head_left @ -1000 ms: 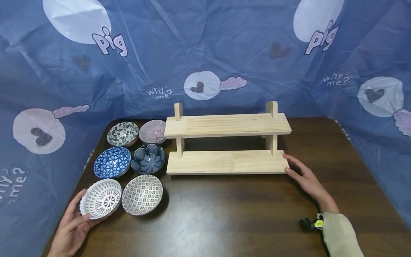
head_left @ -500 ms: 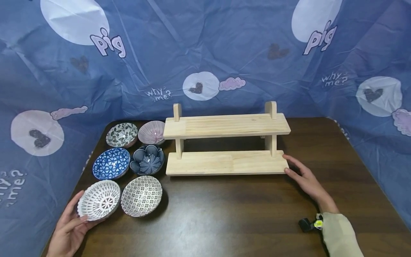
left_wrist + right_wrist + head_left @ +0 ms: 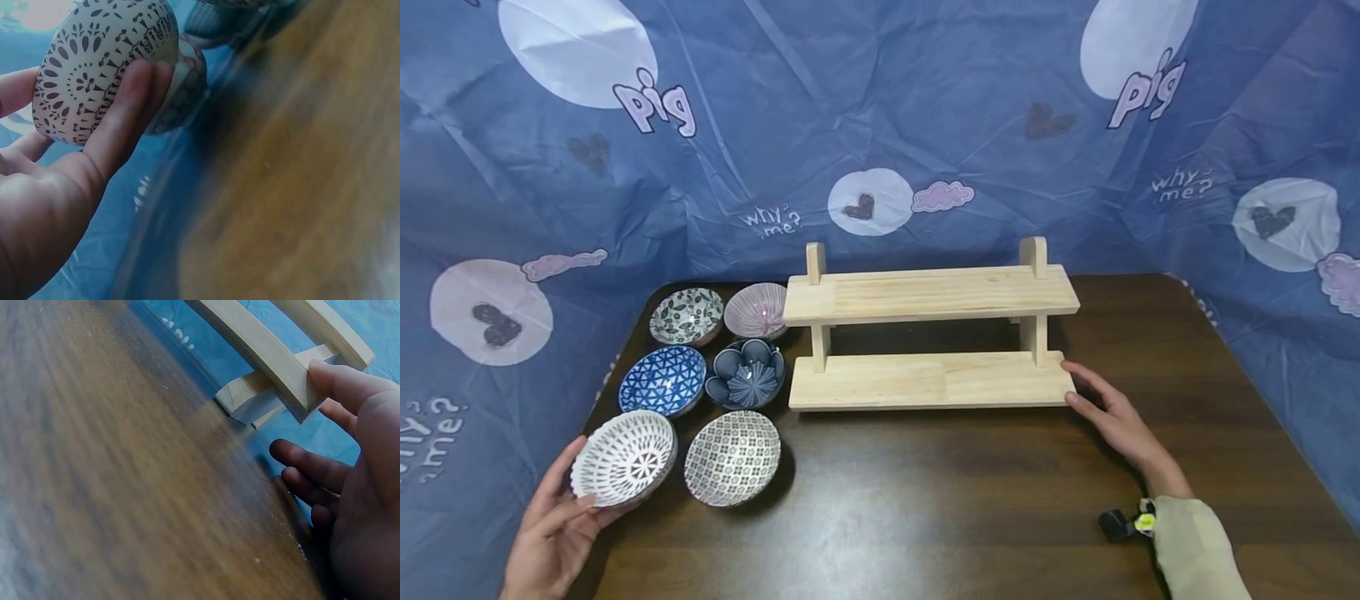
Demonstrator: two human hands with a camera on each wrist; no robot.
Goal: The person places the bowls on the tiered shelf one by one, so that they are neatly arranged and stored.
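From where I sit, the head view gives me two phrases, both printed on the blue sheet (image 3: 970, 108). At upper left I read "pig" (image 3: 656, 102) in pale, dark-outlined letters, sloping down to the right beside a large pale oval. At upper right I get a second "pig" (image 3: 1147, 90), slanting upward. Left of the central pale disc I make out "why me?" (image 3: 772, 219) in thin pale letters; another "why me?" (image 3: 1183, 185) stands on the right-hand side. On the left, a third "why me?" (image 3: 432, 437) runs into my picture's edge, partly cut off.
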